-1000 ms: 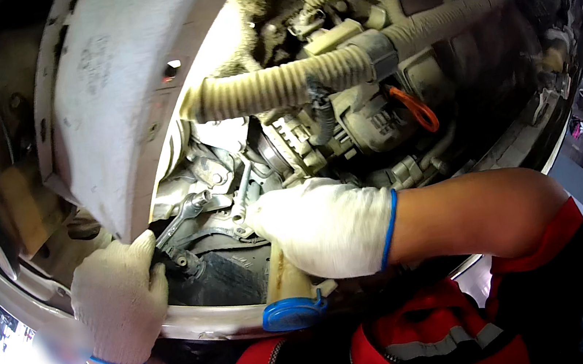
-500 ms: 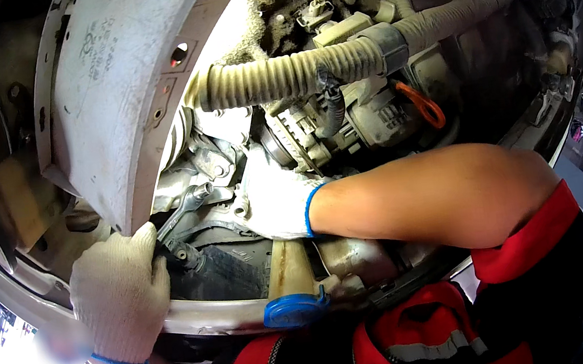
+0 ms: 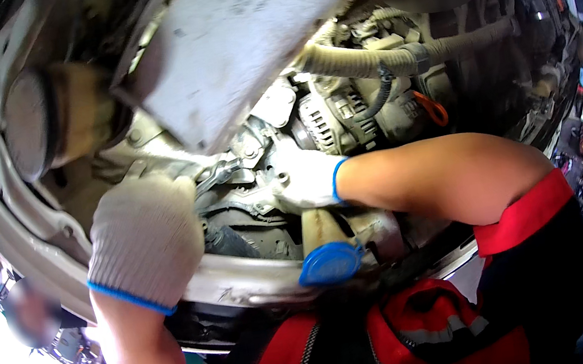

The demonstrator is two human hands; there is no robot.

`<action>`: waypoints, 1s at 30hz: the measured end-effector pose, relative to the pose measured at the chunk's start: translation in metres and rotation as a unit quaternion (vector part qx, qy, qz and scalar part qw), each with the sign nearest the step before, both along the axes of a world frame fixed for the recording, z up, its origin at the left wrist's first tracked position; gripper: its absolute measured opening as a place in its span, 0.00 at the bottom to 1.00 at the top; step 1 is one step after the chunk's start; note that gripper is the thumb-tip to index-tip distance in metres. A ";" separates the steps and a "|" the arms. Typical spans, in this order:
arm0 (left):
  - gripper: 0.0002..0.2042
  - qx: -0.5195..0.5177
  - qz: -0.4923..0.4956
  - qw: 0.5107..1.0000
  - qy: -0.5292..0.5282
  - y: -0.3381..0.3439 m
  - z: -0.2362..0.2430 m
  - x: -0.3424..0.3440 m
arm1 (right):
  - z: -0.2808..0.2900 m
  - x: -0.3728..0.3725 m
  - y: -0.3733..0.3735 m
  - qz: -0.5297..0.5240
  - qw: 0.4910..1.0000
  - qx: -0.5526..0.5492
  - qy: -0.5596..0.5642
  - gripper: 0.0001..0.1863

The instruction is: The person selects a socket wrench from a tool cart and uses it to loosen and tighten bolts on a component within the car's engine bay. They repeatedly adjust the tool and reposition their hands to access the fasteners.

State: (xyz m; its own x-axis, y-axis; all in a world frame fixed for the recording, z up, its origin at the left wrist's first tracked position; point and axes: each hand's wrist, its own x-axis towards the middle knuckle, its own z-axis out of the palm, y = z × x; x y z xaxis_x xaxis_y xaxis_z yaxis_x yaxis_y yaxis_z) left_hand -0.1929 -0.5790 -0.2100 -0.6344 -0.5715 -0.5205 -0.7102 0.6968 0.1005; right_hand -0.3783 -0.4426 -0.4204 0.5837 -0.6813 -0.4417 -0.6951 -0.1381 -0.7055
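My left hand (image 3: 148, 238), in a white knit glove with a blue cuff, is closed around the handle end of a ratchet wrench (image 3: 216, 177). The fingers' far side and most of the handle are hidden. The wrench's metal head sits among brackets in the engine bay. My right hand (image 3: 309, 172), gloved alike, reaches in beside the alternator (image 3: 331, 121), just right of the wrench head. Its fingertips are hidden among the metal parts, so their grip does not show. A blue cap (image 3: 332, 263) on a yellowed filler neck (image 3: 321, 228) lies below my right hand.
A pale metal panel (image 3: 235, 35) slants over the bay above both hands. Beyond the alternator runs a ribbed hose (image 3: 360, 60), with an orange loop handle (image 3: 433, 109) to its right. The car's front rail (image 3: 245, 276) crosses before me. A blurred person (image 3: 32, 312) is at lower left.
The view has shifted, and the panel appears more slanted. My left hand has swung up and inward with the wrench, whose handle lies flatter. My right hand stays beside the alternator.
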 end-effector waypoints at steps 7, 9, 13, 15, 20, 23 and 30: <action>0.08 0.014 -0.021 1.000 -0.008 -0.001 0.010 0.016 | 0.143 -0.044 -0.064 0.106 0.982 0.010 0.154 0.12; 0.09 0.029 -0.020 0.999 -0.012 -0.005 0.012 0.011 | 0.138 -0.036 -0.059 0.058 0.983 -0.091 0.149 0.14; 0.11 0.072 -0.016 0.997 -0.006 -0.011 0.007 0.010 | 0.093 0.001 -0.060 -0.296 0.939 0.174 0.017 0.10; 0.11 0.091 -0.062 0.994 -0.024 -0.011 0.018 0.010 | 0.094 0.021 -0.064 -0.541 0.706 0.389 -0.239 0.09; 0.12 0.109 -0.023 0.993 -0.023 -0.006 0.010 0.005 | 0.119 0.030 -0.064 -0.458 0.784 0.358 -0.218 0.19; 0.13 0.116 -0.032 0.993 -0.021 -0.007 0.012 0.005 | 0.115 0.031 -0.061 -0.409 0.835 0.328 -0.167 0.21; 0.14 0.111 -0.005 0.994 -0.015 -0.009 0.005 0.003 | 0.102 0.028 -0.084 -0.408 0.805 0.395 -0.174 0.20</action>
